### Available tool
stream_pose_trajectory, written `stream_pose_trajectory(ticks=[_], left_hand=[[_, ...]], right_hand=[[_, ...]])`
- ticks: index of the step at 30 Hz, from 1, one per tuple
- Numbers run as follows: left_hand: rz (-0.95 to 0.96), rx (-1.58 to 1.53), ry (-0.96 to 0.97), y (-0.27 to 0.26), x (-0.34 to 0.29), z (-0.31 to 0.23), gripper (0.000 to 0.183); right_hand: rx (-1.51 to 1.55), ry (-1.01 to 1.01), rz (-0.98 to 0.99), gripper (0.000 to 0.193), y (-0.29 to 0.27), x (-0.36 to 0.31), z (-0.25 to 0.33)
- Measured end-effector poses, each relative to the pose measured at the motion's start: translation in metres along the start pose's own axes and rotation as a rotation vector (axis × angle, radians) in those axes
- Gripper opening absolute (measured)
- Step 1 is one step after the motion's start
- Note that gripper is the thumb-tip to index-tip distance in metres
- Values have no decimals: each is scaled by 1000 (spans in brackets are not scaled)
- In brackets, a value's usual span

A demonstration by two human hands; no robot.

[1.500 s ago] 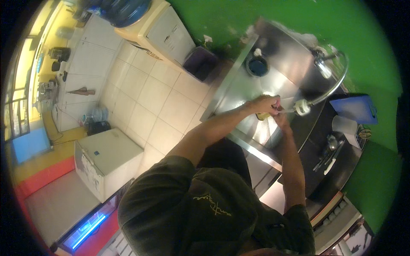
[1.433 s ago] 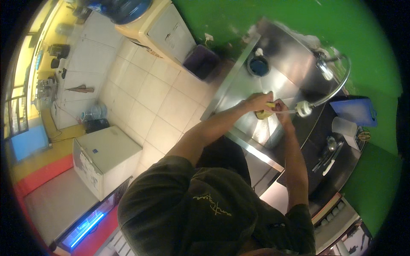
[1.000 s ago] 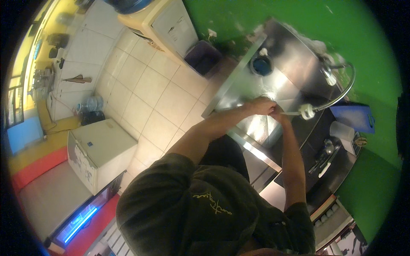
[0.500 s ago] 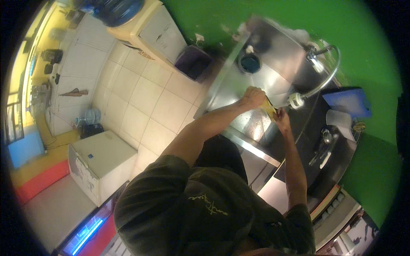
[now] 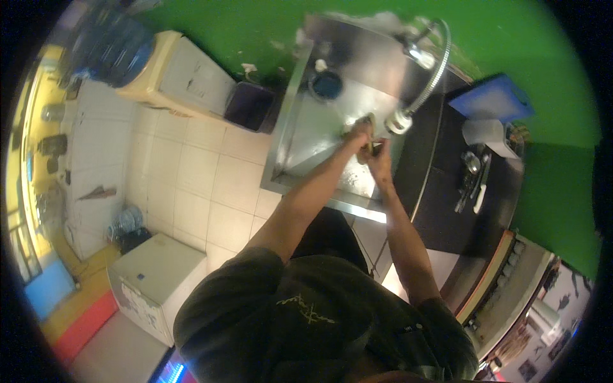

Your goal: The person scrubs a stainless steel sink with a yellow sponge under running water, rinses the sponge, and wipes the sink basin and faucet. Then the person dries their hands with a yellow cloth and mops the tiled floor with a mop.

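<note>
Over the steel sink [image 5: 290, 137], my left hand [image 5: 359, 135] is closed around a small yellowish thing [image 5: 371, 120]; its kind is too blurred to make out. My right hand [image 5: 381, 165] is just beside it, nearer to me, its fingers bent against the lower end of the same thing. Parts of the fingers of both hands are hidden. Right of my hands hangs the white spray head [image 5: 399, 122] of a flexible metal tap [image 5: 440, 67]. Wet, shiny patches show on the sink's bottom. A round tub with a dark blue inside [image 5: 326, 86] sits at the sink's far left.
Right of the sink, a dark counter [image 5: 415, 220] carries a knife with a white handle [image 5: 480, 198], other utensils [image 5: 470, 163], a white container [image 5: 488, 135] and a blue board [image 5: 491, 99]. A dark bin [image 5: 249, 107] and a water dispenser [image 5: 191, 70] stand to the left.
My view has turned, so the sink appears farther left. My hands are closer together, and the yellowish thing is tilted and more covered by my fingers. The spray head is now to their right.
</note>
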State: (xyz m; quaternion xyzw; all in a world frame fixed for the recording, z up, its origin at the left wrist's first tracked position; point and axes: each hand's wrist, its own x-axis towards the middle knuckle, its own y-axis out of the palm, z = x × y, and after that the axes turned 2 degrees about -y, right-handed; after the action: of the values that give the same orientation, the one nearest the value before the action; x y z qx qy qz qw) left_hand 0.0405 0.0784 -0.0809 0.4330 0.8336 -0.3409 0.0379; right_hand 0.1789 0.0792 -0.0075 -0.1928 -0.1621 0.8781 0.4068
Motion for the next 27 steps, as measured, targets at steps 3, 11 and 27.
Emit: stream_pose_trajectory(ticks=[3, 11, 27], left_hand=[[92, -565, -373, 2, 10, 6, 45], [173, 4, -75, -55, -28, -14, 37], [493, 340, 52, -156, -61, 30, 44]], right_hand=[[-167, 130, 114, 31, -4, 2, -7], [152, -221, 85, 24, -16, 36, 0], [-272, -287, 638, 38, 0, 71, 17]])
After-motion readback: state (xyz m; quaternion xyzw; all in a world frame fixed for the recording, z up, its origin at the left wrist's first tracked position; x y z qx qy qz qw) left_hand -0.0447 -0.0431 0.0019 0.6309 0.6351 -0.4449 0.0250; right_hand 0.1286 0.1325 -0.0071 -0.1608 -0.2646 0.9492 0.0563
